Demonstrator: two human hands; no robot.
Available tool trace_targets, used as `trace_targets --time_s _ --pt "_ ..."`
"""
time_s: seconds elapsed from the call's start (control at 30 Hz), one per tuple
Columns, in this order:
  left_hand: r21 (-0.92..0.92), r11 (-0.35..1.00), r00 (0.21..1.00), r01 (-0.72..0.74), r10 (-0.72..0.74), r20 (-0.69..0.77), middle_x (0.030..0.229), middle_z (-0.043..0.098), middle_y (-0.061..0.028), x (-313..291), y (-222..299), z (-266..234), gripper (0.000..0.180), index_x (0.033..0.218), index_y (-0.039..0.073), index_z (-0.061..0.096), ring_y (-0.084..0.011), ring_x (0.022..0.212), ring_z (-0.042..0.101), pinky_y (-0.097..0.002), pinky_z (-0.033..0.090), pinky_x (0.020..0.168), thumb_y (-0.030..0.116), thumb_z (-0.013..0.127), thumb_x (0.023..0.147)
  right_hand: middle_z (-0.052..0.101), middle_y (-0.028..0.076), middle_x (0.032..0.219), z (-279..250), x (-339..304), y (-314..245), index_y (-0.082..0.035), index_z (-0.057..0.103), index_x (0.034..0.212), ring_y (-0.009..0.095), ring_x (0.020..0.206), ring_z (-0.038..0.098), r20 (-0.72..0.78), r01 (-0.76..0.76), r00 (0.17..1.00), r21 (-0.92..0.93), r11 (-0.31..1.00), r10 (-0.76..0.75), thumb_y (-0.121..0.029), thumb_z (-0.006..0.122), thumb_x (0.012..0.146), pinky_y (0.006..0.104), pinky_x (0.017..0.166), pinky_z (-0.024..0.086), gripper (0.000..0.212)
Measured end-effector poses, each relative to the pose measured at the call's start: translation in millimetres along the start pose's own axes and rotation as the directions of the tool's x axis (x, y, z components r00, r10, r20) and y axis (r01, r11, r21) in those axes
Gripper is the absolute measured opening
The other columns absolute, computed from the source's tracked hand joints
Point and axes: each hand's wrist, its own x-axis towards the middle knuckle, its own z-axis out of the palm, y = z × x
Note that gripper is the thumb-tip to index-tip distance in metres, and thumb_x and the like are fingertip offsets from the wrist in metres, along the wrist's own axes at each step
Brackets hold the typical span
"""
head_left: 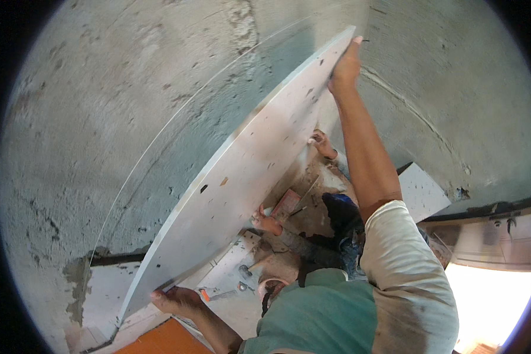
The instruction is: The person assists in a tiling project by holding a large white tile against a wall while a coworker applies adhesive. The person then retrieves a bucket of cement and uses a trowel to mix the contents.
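A large white slab with dark specks [236,171] stands tilted out from the rough grey wall. My left hand [177,300] is closed around its lower left end. At the upper right end, my right hand [346,68] grips the edge with the arm stretched out. A co-worker in dark, grey-sleeved clothes is low down on the near side of the slab. One hand of that person [266,222] is close to the slab's lower edge, and the other hand [323,144] is nearer my right forearm. The slab's wall-facing side is hidden.
Bare cement wall [100,118] rises behind, with a thin curved line and a darker area. A white speckled panel [109,292] sits low on it. Another white panel [422,192] is at right. Below lie an orange board [165,339], an orange-handled tool [205,294] and a reddish block [286,203].
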Motion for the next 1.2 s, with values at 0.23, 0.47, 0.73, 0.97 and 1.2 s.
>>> trace_targets --time_s 0.23,0.47,0.73,0.97,1.2 --pt "0.235 0.961 0.986 0.145 -0.120 -0.115 0.088 0.051 -0.0070 -1.2 -38.2 -22.8 0.023 0.095 0.002 0.047 -0.0152 0.084 0.049 -0.0301 0.042 0.073 0.019 0.060 0.085 0.043 0.022 0.132 -44.6 38.7 42.4 0.004 0.030 0.135 0.031 0.120 0.045 0.147 0.392 0.861 -0.802 0.450 -0.487 -0.047 0.038 0.092 0.0401 0.101 0.034 0.067" --pt "0.044 0.996 0.997 -0.072 0.072 -0.014 0.089 0.045 -0.0035 11.4 -14.1 -18.6 0.032 0.097 0.003 0.042 -0.0127 0.083 0.043 -0.0284 0.039 0.075 0.021 0.064 0.084 0.060 0.021 0.108 6.4 -73.7 -48.2 0.010 0.051 0.116 0.031 0.098 0.059 -0.133 0.082 0.982 -0.333 0.939 -0.133 -0.052 0.024 0.096 0.0401 0.086 0.045 0.071" --pt "0.055 0.993 0.994 -0.108 0.109 -0.017 0.091 0.044 -0.0045 23.4 -26.4 0.8 0.032 0.100 0.001 0.042 -0.0127 0.084 0.042 -0.0279 0.038 0.076 0.022 0.062 0.086 0.062 0.019 0.106 6.4 -54.8 -49.8 0.008 0.056 0.113 0.031 0.097 0.059 -0.181 -0.010 0.983 -0.230 0.973 -0.033 -0.051 0.033 0.094 0.0413 0.084 0.047 0.067" --pt "0.136 0.980 0.989 -0.145 0.145 0.012 0.083 0.039 -0.0012 37.1 -16.7 11.2 0.033 0.092 0.002 0.042 -0.0101 0.078 0.037 -0.0249 0.035 0.069 0.026 0.065 0.085 0.054 0.019 0.118 14.0 -63.4 -41.0 0.009 0.046 0.121 0.034 0.107 0.055 -0.134 0.054 0.989 -0.051 0.997 -0.060 -0.049 0.023 0.096 0.0451 0.088 0.049 0.068" --pt "-0.057 0.994 0.994 -0.092 0.095 0.053 0.088 0.043 -0.0033 33.4 2.5 33.7 0.038 0.095 0.002 0.039 -0.0090 0.079 0.041 -0.0223 0.038 0.071 0.025 0.068 0.084 0.051 0.018 0.124 6.8 -51.9 -53.6 0.008 0.042 0.126 0.035 0.111 0.053 -0.089 0.113 0.990 0.000 0.994 -0.112 -0.054 0.020 0.095 0.0464 0.089 0.049 0.073"
